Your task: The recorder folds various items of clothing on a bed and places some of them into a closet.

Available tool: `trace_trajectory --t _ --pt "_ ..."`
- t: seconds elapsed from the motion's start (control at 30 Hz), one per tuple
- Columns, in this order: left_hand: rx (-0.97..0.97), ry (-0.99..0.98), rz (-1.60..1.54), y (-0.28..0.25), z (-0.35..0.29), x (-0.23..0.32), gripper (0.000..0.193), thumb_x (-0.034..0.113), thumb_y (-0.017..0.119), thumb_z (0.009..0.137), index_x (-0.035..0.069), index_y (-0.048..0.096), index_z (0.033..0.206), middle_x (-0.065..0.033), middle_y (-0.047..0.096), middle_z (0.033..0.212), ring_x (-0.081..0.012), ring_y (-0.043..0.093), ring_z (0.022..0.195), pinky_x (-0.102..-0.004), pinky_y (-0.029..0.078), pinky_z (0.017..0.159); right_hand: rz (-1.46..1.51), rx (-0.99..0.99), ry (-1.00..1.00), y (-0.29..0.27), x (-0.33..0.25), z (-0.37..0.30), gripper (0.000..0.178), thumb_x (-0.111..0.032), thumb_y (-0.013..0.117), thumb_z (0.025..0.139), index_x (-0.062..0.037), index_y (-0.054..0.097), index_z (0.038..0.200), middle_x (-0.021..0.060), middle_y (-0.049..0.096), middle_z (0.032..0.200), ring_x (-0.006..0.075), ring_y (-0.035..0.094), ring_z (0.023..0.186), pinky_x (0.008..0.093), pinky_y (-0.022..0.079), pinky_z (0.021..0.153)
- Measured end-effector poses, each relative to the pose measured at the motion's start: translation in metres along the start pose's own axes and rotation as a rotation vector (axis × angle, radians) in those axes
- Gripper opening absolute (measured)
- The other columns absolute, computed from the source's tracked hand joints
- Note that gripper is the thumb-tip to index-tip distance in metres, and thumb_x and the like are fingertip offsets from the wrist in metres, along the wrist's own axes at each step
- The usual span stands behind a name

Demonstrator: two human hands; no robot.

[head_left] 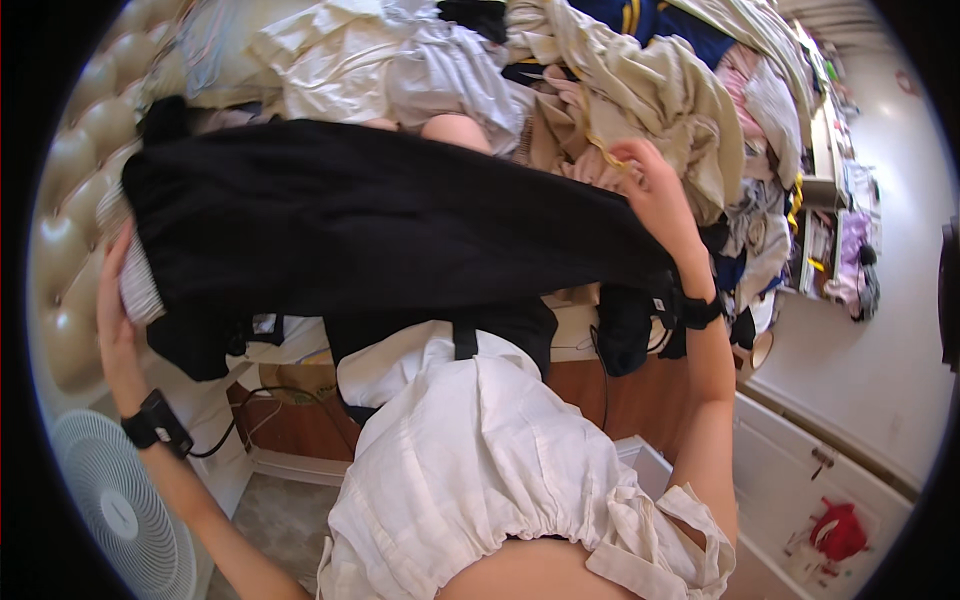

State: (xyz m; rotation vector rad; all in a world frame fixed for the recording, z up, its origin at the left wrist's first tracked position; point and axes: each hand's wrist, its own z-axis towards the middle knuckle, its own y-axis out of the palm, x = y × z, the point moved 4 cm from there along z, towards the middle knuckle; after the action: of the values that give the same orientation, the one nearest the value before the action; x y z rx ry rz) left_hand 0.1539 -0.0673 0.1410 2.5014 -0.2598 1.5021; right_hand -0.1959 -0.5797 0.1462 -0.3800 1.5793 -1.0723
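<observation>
A long black garment [400, 220], which looks like trousers folded lengthwise, is stretched across in front of me and narrows toward the right. Its left end shows a grey-and-white striped band [140, 275]. My left hand [115, 290] grips that end, with some fingers hidden behind the band. At the upper right corner of the garment, my right hand [655, 190] is curled with its fingertips against the cloth. A yellow strip [600, 148] runs close to those fingers. Black bands with small devices circle both wrists.
Heaped clothes [660, 100] in beige, white and navy cover the bed behind the garment. The tufted headboard [75, 260] rises at left, above a white fan [120, 515]. Open shelves [820, 250] hold clothes at right. A cable [235, 425] hangs near my left wrist.
</observation>
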Motion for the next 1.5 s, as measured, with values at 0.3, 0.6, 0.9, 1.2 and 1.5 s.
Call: trace_trajectory --t 0.3,0.6,0.9,1.2,1.5 --pt "0.015 -0.056 0.244 -0.084 0.040 0.011 0.036 0.030 0.057 0.084 0.005 0.056 0.110 -0.0044 0.054 0.112 -0.0155 0.048 0.109 -0.0283 0.034 0.095 -0.250 -0.104 0.589 -0.039 0.187 -0.205 0.046 -0.005 0.058 0.067 -0.0062 0.046 0.111 0.0151 0.052 0.108 0.0284 0.052 0.104 0.0367 0.042 0.086" --pt "0.052 -0.168 0.071 -0.005 0.021 0.029 0.045 0.035 0.055 0.085 0.003 0.052 0.116 -0.0066 0.053 0.118 -0.0181 0.051 0.108 -0.0297 0.040 0.092 -0.474 0.122 0.989 -0.004 0.250 -0.260 0.061 -0.029 0.062 0.077 -0.0204 0.033 0.130 0.0231 0.029 0.135 0.0413 0.041 0.116 0.0510 0.037 0.091" --pt "-0.034 0.236 0.267 -0.038 0.033 0.064 0.038 0.023 0.052 0.089 0.002 0.047 0.120 -0.0073 0.048 0.125 -0.0182 0.041 0.120 -0.0307 0.027 0.103 -0.081 0.712 0.847 -0.041 0.298 -0.245 0.042 -0.036 0.062 0.080 0.0005 0.055 0.100 0.0157 0.058 0.090 0.0264 0.056 0.088 0.0339 0.044 0.077" --pt "-0.267 0.470 -0.189 -0.105 -0.007 0.083 0.036 0.015 0.046 0.090 0.004 0.043 0.124 -0.0080 0.044 0.130 -0.0197 0.038 0.122 -0.0346 0.023 0.106 0.615 0.421 1.067 -0.049 0.304 -0.180 0.042 -0.030 0.067 0.079 -0.0079 0.048 0.109 -0.0051 0.049 0.061 0.0033 0.039 0.046 0.0173 0.031 0.043" --pt "0.021 0.458 -0.101 -0.157 -0.010 0.072 0.035 0.015 0.042 0.091 0.006 0.044 0.125 -0.0066 0.043 0.130 -0.0197 0.037 0.123 -0.0344 0.023 0.105 0.723 0.842 1.078 -0.144 0.305 -0.205 0.029 -0.038 0.064 0.080 -0.0155 0.050 0.068 -0.0049 0.045 0.051 0.0038 0.035 0.036 0.0160 0.025 0.033"
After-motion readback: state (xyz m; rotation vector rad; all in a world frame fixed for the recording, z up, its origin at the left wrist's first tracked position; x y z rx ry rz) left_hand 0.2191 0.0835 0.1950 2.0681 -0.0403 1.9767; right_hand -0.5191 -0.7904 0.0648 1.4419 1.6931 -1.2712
